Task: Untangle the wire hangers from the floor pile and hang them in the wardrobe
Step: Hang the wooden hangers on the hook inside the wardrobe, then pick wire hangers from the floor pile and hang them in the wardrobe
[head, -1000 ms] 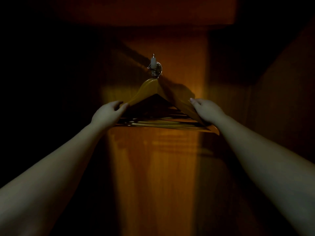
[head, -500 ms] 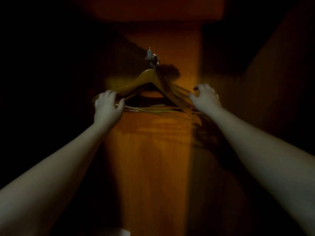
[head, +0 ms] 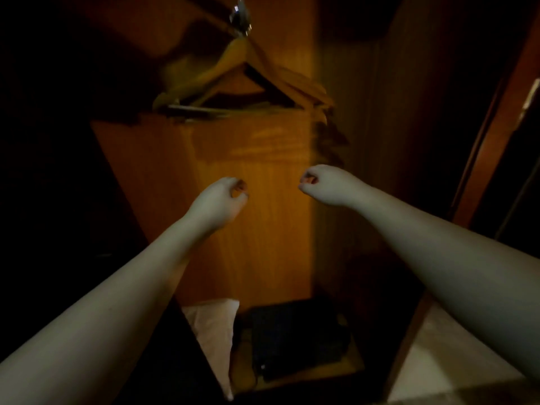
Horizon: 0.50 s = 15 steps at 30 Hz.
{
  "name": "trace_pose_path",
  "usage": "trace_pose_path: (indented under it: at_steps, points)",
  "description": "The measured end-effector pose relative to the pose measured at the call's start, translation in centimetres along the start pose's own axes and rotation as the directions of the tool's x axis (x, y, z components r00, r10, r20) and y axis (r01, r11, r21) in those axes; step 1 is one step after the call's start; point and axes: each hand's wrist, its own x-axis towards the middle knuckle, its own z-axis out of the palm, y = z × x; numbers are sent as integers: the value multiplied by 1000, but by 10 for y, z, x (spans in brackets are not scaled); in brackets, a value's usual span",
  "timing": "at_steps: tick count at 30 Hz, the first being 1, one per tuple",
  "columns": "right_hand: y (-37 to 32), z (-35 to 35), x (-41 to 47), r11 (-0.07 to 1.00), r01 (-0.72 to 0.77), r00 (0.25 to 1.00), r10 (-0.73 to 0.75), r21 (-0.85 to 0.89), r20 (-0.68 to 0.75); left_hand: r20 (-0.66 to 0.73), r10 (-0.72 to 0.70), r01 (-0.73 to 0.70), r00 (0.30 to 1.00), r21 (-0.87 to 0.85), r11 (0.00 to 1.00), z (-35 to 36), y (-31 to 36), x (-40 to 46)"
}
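Observation:
A bunch of wooden hangers [head: 233,62] hangs from a metal hook [head: 241,16] at the top of the dim wardrobe, against its orange back panel [head: 251,200]. Both of my hands are well below the hangers and touch nothing. My left hand [head: 222,200] has its fingers curled in, empty. My right hand [head: 324,184] is also loosely fisted and empty. No floor pile of hangers is in view.
On the wardrobe floor lie a pale pillow-like bundle [head: 213,331] and a dark flat box [head: 295,343]. A wooden door edge with a metal fitting [head: 530,97] stands at the right. A light floor patch [head: 447,369] shows at the lower right. The left side is dark.
Both hands have let go of the hanging hangers and dropped down with fingers curled. The view has tilted downward, so the hook now sits at the top edge.

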Motion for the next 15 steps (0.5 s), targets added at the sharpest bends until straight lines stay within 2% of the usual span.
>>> trace_pose_path:
  at_steps: [4, 9, 15]
  points:
    - [1, 43, -74, 997, -70, 987, 74, -36, 142, 178, -28, 21, 984, 37, 999, 38, 3, -51]
    - [28, 89, -163, 978, -208, 949, 210, -36, 234, 339, -15, -19, 941, 98, 995, 112, 2, -92]
    - [95, 137, -272, 904, -425, 856, 416, -43, 306, 496, -24, -26, 868, 93, 995, 210, 35, -126]
